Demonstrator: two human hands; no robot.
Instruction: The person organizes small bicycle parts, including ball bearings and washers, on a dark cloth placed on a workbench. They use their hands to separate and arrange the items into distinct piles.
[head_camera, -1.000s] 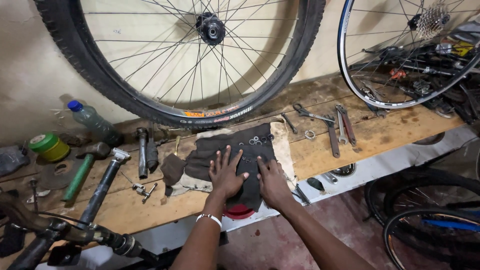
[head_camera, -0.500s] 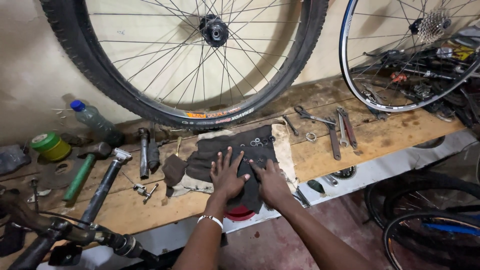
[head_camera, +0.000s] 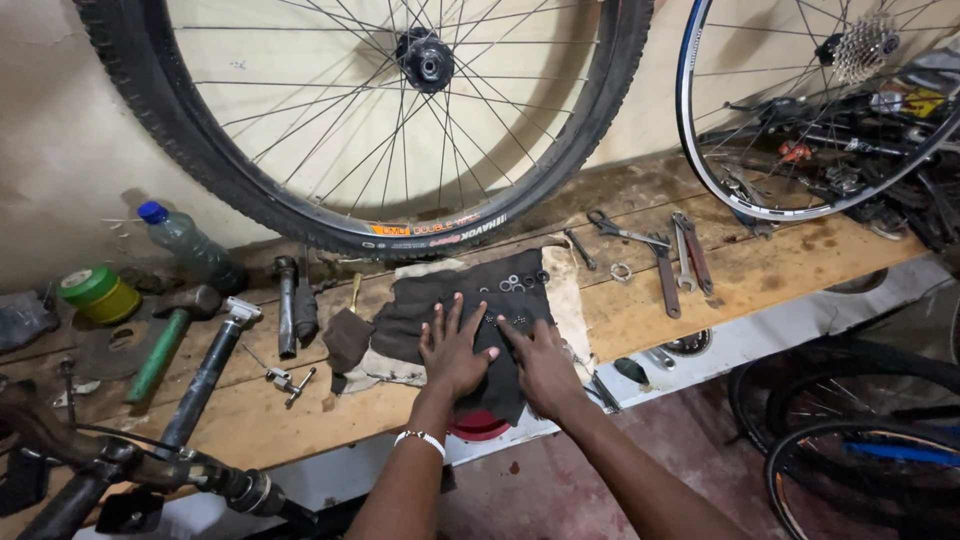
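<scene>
A dark cloth (head_camera: 430, 315) lies spread on the wooden workbench (head_camera: 760, 275), over a paler rag. Small metal washers and bearing balls (head_camera: 515, 284) sit on the cloth near its far edge. My left hand (head_camera: 452, 348) rests flat on the cloth with fingers spread; a white band is on its wrist. My right hand (head_camera: 540, 362) lies beside it on the cloth, its index finger pointing at small dark balls near the cloth's middle. Neither hand holds anything.
A large knobby bicycle wheel (head_camera: 380, 120) leans on the wall behind the cloth; a second wheel (head_camera: 800, 110) stands at right. Wrenches (head_camera: 680, 255), a green-handled hammer (head_camera: 160, 340), a plastic bottle (head_camera: 185, 240), a green tape roll (head_camera: 95, 292) and handlebars (head_camera: 130, 465) surround the cloth.
Both hands have shifted slightly on the cloth; my right hand has slid closer to the left, its index finger reaching further onto the cloth's middle.
</scene>
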